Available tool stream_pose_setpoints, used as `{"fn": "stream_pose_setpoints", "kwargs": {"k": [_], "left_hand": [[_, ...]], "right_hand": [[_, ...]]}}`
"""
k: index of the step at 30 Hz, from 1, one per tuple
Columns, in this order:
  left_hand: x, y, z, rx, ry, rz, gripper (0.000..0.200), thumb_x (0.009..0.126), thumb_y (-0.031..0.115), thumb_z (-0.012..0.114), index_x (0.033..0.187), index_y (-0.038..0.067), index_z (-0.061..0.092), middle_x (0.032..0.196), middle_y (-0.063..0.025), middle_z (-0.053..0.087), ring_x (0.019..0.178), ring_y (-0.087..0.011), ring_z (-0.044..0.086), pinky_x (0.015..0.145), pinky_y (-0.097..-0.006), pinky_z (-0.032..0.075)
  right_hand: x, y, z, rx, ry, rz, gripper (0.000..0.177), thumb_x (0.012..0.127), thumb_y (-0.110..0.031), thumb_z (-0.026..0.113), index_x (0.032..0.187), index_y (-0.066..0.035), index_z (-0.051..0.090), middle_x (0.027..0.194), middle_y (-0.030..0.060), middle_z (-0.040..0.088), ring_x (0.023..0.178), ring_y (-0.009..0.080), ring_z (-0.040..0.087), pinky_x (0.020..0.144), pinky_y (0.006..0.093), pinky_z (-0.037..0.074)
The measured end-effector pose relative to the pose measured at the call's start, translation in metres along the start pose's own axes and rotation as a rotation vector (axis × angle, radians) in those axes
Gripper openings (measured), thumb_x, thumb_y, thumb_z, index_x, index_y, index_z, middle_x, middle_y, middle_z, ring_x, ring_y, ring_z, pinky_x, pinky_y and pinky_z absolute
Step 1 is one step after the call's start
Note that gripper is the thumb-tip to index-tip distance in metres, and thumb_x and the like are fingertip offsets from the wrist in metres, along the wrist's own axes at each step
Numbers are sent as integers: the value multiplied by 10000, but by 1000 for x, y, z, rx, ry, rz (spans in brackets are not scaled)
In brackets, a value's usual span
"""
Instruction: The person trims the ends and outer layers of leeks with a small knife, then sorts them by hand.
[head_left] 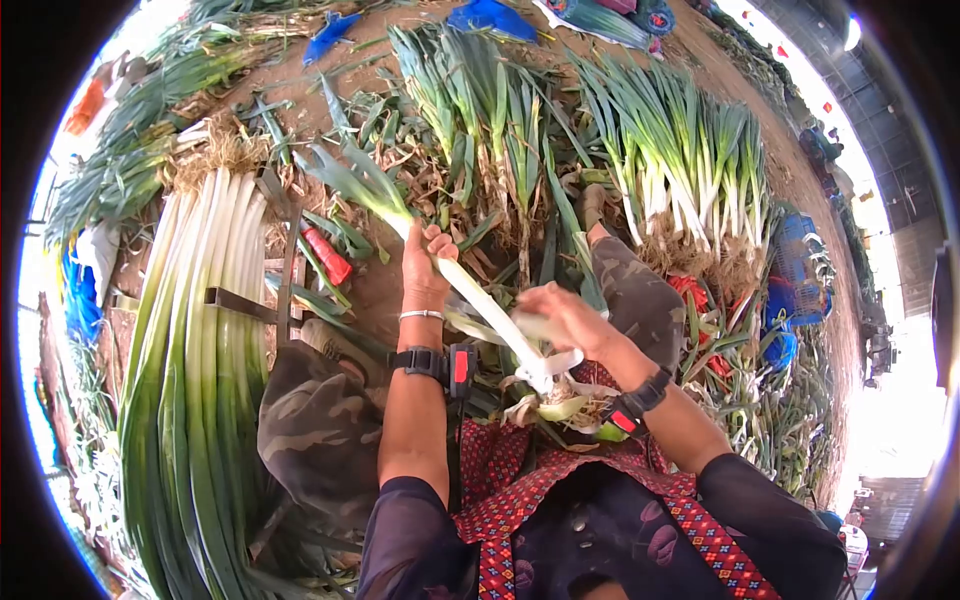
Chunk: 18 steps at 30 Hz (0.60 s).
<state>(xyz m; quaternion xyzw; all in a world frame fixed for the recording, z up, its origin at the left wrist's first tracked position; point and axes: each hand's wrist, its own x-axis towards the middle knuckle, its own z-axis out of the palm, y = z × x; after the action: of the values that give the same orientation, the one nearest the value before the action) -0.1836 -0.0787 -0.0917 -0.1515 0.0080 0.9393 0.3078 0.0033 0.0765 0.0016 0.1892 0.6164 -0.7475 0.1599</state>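
My left hand [428, 262] is closed around a leek [488, 306], gripping it where the white stem turns green. The leek slants across my lap, its leaves pointing up and left. At the lower end, white layers peel outward near the roots. My right hand [575, 320] hovers beside the lower stem, smeared by motion; whether it pinches a layer cannot be made out. A pale peeled leaf [565, 408] and root bits lie on my red patterned apron [540, 470].
Trimmed leeks [195, 300] lie stacked on a metal rack [285, 260] at left. Untrimmed leeks [500, 110] stand ahead, with another bunch [690, 160] to the right. A red-handled object [327, 256] lies near the rack. A blue basket [797, 262] sits far right among leaf scraps.
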Motion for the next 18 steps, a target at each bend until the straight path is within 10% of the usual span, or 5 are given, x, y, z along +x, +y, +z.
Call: {"fn": "stream_pose_setpoints", "kwargs": {"k": [4, 9, 18], "left_hand": [[5, 21, 11, 139, 67, 107, 251, 944, 302, 470, 797, 108, 412, 632, 36, 383, 480, -64, 352, 400, -205, 321], [20, 25, -18, 274, 203, 131, 155, 944, 225, 459, 888, 104, 381, 694, -19, 426, 502, -103, 379, 430, -263, 355], [54, 55, -71, 323, 306, 93, 255, 948, 261, 456, 789, 70, 398, 580, 19, 356, 442, -97, 340, 421, -246, 333]], "right_hand": [[-8, 18, 23, -155, -417, 236, 654, 939, -540, 298, 1176, 33, 504, 953, 100, 618, 829, 147, 589, 761, 283, 484], [-29, 16, 16, -145, -343, 240, 640, 954, -526, 248, 1009, 15, 585, 849, 34, 604, 759, 115, 559, 736, 263, 458], [-102, 64, 2, 383, -98, 373, 466, 976, -424, 313, 1143, -23, 484, 975, 62, 585, 873, 168, 562, 809, 307, 449]]}}
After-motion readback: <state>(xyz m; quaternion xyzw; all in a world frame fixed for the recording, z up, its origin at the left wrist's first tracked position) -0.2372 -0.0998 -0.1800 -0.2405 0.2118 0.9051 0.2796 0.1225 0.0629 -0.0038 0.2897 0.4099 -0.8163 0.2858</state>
